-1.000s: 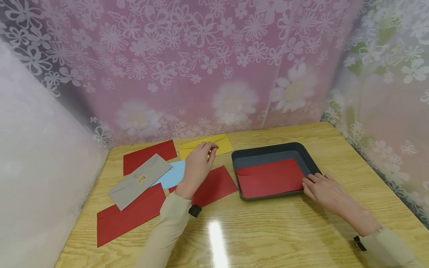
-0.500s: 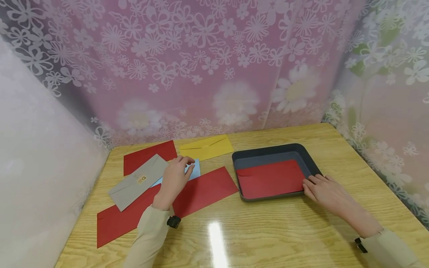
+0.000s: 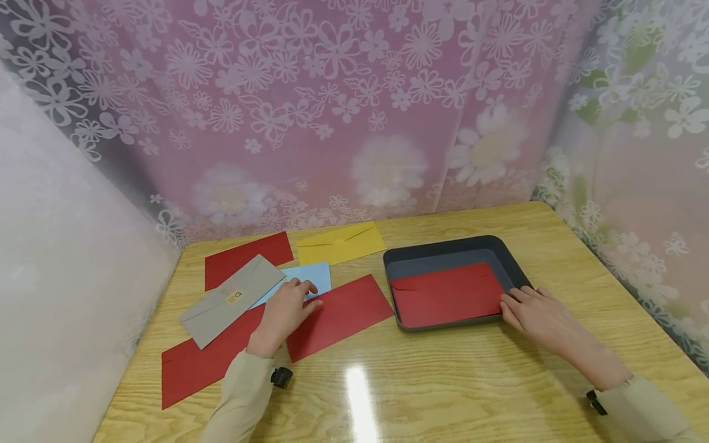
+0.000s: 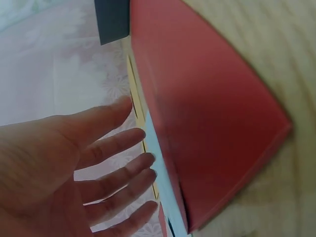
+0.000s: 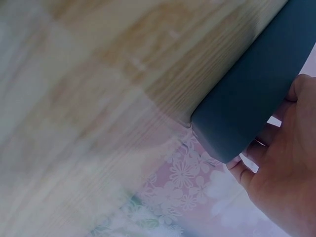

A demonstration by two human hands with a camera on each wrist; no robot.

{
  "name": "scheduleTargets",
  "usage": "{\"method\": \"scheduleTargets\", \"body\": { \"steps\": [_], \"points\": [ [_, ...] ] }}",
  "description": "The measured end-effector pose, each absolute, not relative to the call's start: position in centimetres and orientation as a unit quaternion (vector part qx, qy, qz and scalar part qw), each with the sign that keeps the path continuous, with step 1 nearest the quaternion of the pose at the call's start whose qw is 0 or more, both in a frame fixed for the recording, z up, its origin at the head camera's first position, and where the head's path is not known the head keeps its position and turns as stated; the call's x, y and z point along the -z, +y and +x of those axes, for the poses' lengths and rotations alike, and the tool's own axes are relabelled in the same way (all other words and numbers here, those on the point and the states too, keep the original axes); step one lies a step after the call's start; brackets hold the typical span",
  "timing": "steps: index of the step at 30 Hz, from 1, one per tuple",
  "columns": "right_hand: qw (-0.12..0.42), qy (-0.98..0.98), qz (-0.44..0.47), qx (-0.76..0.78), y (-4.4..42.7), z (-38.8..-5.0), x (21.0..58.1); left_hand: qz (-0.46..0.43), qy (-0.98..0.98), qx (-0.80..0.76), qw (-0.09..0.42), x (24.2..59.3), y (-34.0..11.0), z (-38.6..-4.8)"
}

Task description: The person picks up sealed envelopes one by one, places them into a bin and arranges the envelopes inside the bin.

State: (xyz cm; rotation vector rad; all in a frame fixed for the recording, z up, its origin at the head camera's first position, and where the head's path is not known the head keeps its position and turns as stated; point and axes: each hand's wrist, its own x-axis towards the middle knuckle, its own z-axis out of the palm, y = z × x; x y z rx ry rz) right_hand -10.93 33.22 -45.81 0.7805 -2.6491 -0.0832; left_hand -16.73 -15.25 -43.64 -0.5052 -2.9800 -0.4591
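My left hand (image 3: 285, 315) hovers over the left part of a red envelope (image 3: 346, 317) and the edge of a light blue envelope (image 3: 312, 274). In the left wrist view its fingers (image 4: 118, 173) are spread and loosely straight, with nothing held. A grey envelope (image 3: 232, 298) with a small sticker overlaps the blue one and another red envelope (image 3: 202, 366), which my left hand partly hides. At the right, my right hand (image 3: 537, 317) grips the near right corner of a dark tray (image 3: 426, 263). One red envelope (image 3: 448, 295) lies inside the tray.
A yellow envelope (image 3: 340, 244) and a further red envelope (image 3: 249, 258) lie at the back of the wooden table (image 3: 443, 381). Flowered curtains (image 3: 332, 123) hang behind the table and on both sides. A bright light reflection marks the front middle.
My left hand has moved left and toward me, from over the yellow envelope down to the blue and red ones. My right hand stays on the tray's corner.
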Motion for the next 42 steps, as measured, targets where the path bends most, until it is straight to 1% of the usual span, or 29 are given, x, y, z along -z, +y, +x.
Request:
{"method": "scheduleTargets", "body": {
  "steps": [4,7,11,18,20,23,29,33,42],
  "points": [
    [0.210,-0.934,0.289,0.030,33.33,-11.12,45.95,-0.153,-0.977,0.151,0.011,44.11,-15.28,-16.66],
    [0.211,-0.933,0.291,0.032,33.36,-11.21,45.99,-0.152,-0.977,0.152,0.003,44.31,-15.32,-16.60],
    [0.195,-0.938,0.284,0.034,33.33,-11.09,45.90,-0.162,-0.975,0.150,0.004,44.45,-15.31,-16.59],
    [0.148,-0.954,0.259,0.041,33.07,-10.68,45.39,-0.161,-0.973,0.164,-0.007,44.57,-15.42,-16.90],
    [0.143,-0.955,0.257,0.042,33.04,-10.66,45.32,-0.164,-0.973,0.164,-0.008,44.49,-15.46,-17.05],
    [0.146,-0.954,0.258,0.042,33.06,-10.70,45.31,-0.174,-0.969,0.174,-0.012,44.36,-15.55,-17.31],
    [0.176,-0.946,0.269,0.039,33.17,-10.83,45.63,-0.202,-0.954,0.217,-0.030,44.26,-15.71,-17.52],
    [0.189,-0.942,0.274,0.037,33.20,-10.87,45.77,-0.226,-0.947,0.228,-0.011,44.10,-15.55,-17.31],
    [0.185,-0.943,0.275,0.039,33.15,-10.90,45.61,-0.215,-0.950,0.203,0.103,44.07,-15.49,-17.29]
  ]
}}
